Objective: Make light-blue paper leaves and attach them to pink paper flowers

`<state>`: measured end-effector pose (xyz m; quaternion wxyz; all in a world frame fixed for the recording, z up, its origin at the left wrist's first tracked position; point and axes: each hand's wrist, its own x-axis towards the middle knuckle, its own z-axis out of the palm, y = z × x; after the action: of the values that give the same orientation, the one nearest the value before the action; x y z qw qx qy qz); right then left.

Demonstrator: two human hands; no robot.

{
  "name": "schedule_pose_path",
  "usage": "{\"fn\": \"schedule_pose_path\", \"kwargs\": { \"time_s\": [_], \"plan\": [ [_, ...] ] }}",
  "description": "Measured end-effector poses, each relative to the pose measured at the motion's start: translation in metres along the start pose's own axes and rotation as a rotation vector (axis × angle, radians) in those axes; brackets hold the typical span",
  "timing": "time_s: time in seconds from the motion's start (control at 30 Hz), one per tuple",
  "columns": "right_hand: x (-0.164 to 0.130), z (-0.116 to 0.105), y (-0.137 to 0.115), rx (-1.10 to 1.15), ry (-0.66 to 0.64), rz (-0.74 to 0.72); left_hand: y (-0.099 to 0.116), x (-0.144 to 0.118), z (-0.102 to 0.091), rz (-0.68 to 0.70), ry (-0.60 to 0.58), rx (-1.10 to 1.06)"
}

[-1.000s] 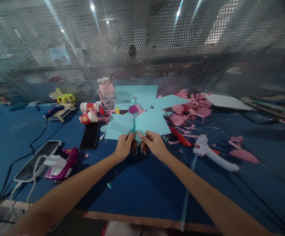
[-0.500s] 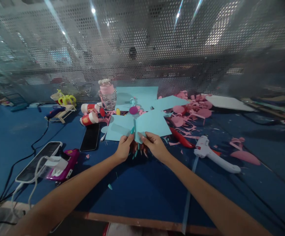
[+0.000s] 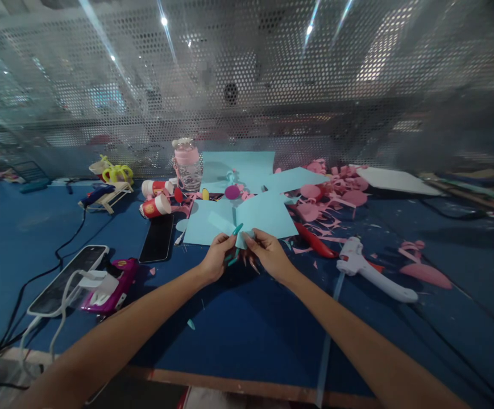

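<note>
My left hand (image 3: 218,255) and my right hand (image 3: 268,254) meet over the blue table (image 3: 238,318), both pinching a small light-blue paper piece (image 3: 243,237) between their fingertips. The fingers carry long teal nails. Just beyond the hands lie light-blue paper sheets (image 3: 247,218), partly cut, with a further sheet (image 3: 238,165) leaning behind. A small teal scrap (image 3: 191,324) lies on the table near my left forearm.
A white glue gun (image 3: 370,270) and red scissors (image 3: 315,240) lie right of the hands among pink paper scraps (image 3: 336,190). Left are a black phone (image 3: 158,237), a second phone (image 3: 65,278) with white cable, a magenta device (image 3: 110,287), paper cups (image 3: 155,204), a pink-lidded bottle (image 3: 187,165).
The hands have drawn slightly nearer to me with the small paper piece, and the left fingertip has tilted sideways. Everything else stays put.
</note>
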<state>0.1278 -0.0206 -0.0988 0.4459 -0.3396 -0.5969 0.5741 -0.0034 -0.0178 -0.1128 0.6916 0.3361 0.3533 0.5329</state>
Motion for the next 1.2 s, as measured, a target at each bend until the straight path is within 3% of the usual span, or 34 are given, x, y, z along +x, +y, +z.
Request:
{"fn": "schedule_pose_path", "kwargs": {
  "time_s": [0.13,0.43,0.53,0.83,1.2],
  "plan": [
    [0.001,0.0,-0.002,0.012,0.024,0.016,-0.002,-0.001,0.002,0.065,-0.121,-0.055],
    [0.002,0.0,0.0,0.026,0.001,0.081,-0.008,-0.005,0.0,0.165,-0.394,0.083],
    [0.0,0.002,-0.003,0.001,0.012,0.077,-0.006,-0.005,0.001,0.211,-0.34,0.103],
    [-0.002,0.0,0.002,-0.069,0.082,-0.032,0.003,-0.001,0.005,0.239,0.02,0.295],
    [-0.005,-0.002,0.0,-0.3,0.208,-0.056,0.001,-0.001,0.0,0.261,0.066,0.41]
  ]
}}
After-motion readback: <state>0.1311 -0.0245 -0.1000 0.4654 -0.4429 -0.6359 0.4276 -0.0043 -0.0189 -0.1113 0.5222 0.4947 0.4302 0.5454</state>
